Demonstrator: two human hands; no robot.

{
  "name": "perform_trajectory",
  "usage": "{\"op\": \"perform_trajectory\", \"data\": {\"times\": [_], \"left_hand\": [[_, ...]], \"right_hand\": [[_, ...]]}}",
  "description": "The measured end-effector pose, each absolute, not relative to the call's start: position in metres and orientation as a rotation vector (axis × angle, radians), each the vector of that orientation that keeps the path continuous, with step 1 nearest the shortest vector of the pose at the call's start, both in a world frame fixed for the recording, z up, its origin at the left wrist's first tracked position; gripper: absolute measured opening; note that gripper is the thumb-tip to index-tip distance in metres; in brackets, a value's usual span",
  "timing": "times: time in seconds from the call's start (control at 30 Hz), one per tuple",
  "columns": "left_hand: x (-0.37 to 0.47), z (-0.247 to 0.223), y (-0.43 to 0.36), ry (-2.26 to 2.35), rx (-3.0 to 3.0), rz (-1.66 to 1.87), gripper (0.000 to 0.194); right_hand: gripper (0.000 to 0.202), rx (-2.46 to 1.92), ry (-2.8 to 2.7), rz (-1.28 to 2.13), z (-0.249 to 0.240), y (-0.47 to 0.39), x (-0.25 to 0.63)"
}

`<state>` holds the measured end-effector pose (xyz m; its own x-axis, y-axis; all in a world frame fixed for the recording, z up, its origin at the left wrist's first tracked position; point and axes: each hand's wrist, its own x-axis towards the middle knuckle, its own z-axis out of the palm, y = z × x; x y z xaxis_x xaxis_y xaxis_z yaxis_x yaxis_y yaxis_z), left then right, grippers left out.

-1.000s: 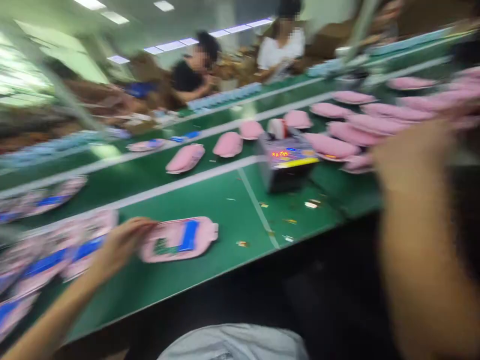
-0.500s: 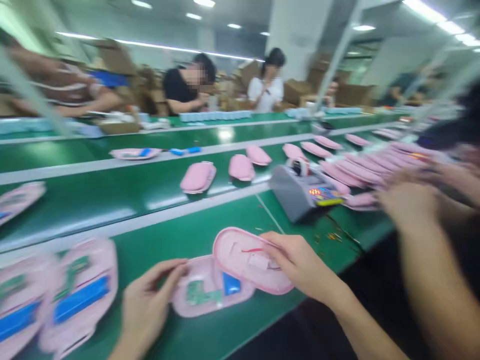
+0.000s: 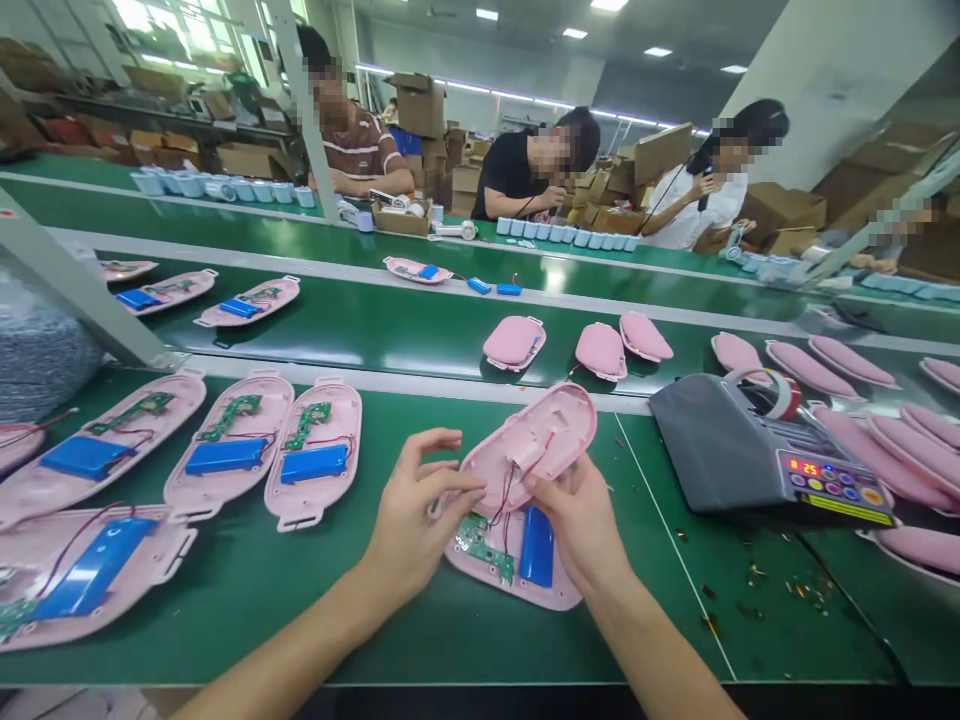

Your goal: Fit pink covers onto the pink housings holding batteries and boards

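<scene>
1. My right fingers [image 3: 559, 502] hold the pink cover [image 3: 564, 432] above the open base [image 3: 544, 597].
2. My left fingers [image 3: 450, 484], grip unclear, have shifted from the base below to the cover's edge.
3. Both remain unjoined.

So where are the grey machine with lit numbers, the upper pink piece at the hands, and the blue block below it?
Grey machine [image 3: 750, 450]: head view, middle of its casing.
Upper pink piece [image 3: 538, 422]: head view, inner face.
Blue block [image 3: 537, 548]: head view, middle of its visible face.
</scene>
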<state>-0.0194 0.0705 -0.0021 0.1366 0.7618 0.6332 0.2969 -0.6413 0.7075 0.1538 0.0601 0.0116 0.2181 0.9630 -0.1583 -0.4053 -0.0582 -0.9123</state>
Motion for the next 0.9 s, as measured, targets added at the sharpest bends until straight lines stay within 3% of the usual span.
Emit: {"op": "perform_trajectory", "data": {"times": [0.2, 0.37, 0.43, 0.5, 0.6, 0.67, 0.73, 0.9], "left_hand": [[-0.004, -0.009, 0.07, 1.078, 1.607, 1.588, 0.004], [-0.011, -0.004, 0.073, 0.899, 1.112, 1.291, 0.051], [-0.013, 0.0, 0.074, 0.908, 1.094, 1.212, 0.048], [-0.013, 0.002, 0.074, 0.94, 1.106, 1.189, 0.043], [-0.009, 0.004, 0.073, 0.977, 1.131, 1.146, 0.041], [-0.006, 0.005, 0.074, 1.017, 1.147, 1.123, 0.041], [-0.005, 0.007, 0.076, 1.038, 1.158, 1.123, 0.04], [-0.016, 0.001, 0.082, 1.227, 1.531, 0.919, 0.034]], "right_hand": [[0.071, -0.967, -0.583, 1.178, 0.008, 0.042, 0.118], [0.074, -1.004, -0.752, 1.24, -0.003, 0.042, 0.131], [0.075, -1.106, -0.873, 0.965, 0.002, 0.045, 0.147], [0.073, -1.205, -1.11, 0.455, 0.017, 0.05, 0.162], [0.053, -1.289, -1.835, 0.024, 0.046, 0.068, 0.17], [0.027, -1.321, -2.303, 0.09, 0.061, 0.087, 0.168], [0.014, -1.36, -2.491, 0.187, 0.067, 0.104, 0.163], [0.024, -1.349, -2.466, 0.235, 0.067, 0.112, 0.154]]}}
